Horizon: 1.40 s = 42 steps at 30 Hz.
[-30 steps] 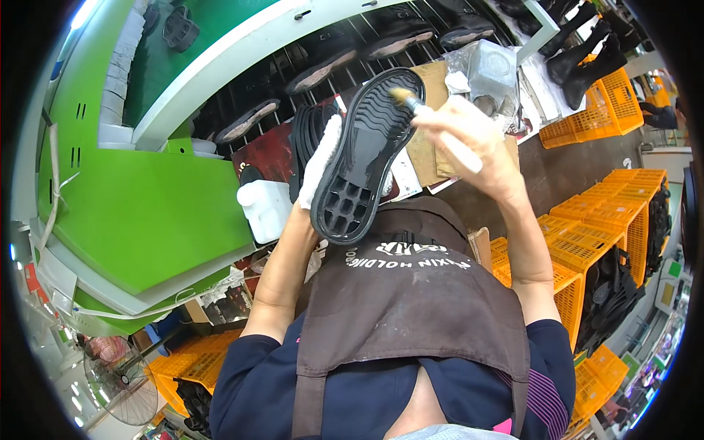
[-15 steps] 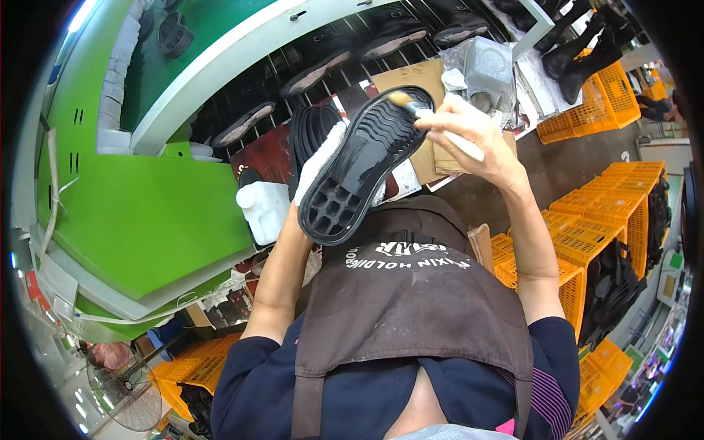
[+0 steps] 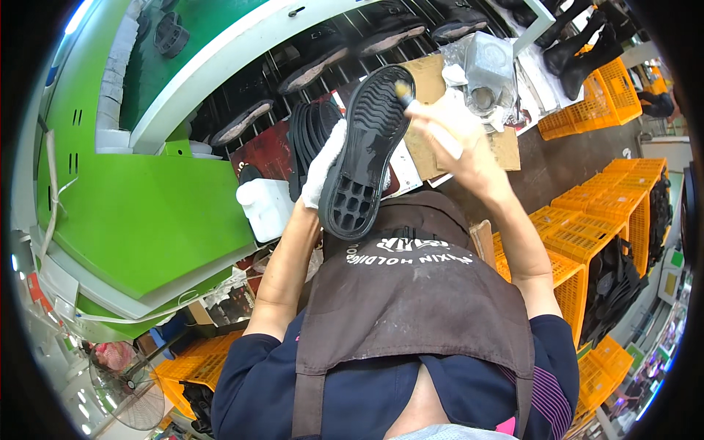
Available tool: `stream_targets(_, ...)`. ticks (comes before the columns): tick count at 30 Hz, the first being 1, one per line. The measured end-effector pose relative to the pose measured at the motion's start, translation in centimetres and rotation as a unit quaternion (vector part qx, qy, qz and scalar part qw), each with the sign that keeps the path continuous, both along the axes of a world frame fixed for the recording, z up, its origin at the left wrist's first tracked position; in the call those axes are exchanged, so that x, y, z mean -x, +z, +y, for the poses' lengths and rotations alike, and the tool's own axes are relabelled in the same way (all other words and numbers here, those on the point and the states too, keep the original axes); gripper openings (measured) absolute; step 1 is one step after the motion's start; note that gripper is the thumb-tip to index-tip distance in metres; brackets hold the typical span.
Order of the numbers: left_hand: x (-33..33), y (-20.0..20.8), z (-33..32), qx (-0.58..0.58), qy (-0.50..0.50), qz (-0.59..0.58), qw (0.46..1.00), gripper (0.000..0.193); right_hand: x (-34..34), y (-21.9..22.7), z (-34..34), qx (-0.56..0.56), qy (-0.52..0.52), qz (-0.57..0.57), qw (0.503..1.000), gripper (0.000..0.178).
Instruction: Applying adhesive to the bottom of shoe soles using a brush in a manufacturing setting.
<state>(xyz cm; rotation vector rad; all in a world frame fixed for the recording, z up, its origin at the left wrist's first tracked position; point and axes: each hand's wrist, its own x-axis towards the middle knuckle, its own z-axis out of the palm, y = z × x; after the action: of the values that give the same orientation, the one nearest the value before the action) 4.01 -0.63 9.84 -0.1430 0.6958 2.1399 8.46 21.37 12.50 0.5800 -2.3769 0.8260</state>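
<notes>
A black shoe sole (image 3: 364,150), its ridged inner face turned toward me, is held up by my left hand (image 3: 325,163). That hand wears a white glove and grips the sole's left edge, with some of its fingers hidden behind. My bare right hand (image 3: 456,136) is closed round a brush (image 3: 404,94) with a pale handle. The yellowish bristles are at the right edge of the sole's upper end; motion blur hides whether they touch. Wet-looking shine shows on the sole's middle. More black soles (image 3: 308,136) stand stacked just behind my left hand.
A white plastic bottle (image 3: 264,209) stands left of my left forearm. Beyond the sole lie cardboard (image 3: 425,77) and a plastic-wrapped clear container (image 3: 488,62). Black shoes (image 3: 315,70) rest on a rack under the machine's pale frame. Orange crates (image 3: 587,227) line the right side.
The sole has turned more upright, its heel end shifting right. My right hand and the brush have moved slightly down and left along the sole's edge.
</notes>
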Motion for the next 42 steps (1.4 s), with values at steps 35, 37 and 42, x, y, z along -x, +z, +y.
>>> stream_targets(35, 1.4, -2.7, -1.3, -0.063, -0.001, -0.016, 0.998, 0.038, 2.9, -0.9, 1.1, 0.303, 0.015, -0.259, 0.917, 0.017)
stream_targets(37, 1.2, -2.0, -1.1, -0.035, 0.028, -0.016, 0.999, 0.04, 2.9, -1.0, 0.5, 0.119, 0.008, -0.065, 0.991, 0.016)
stream_targets(42, 2.1, -3.0, -1.3, -0.081, 0.046, 0.019, 0.996, 0.048, -1.4, 3.6, -3.1, 0.088, 0.28, -0.234, 0.927, 0.021)
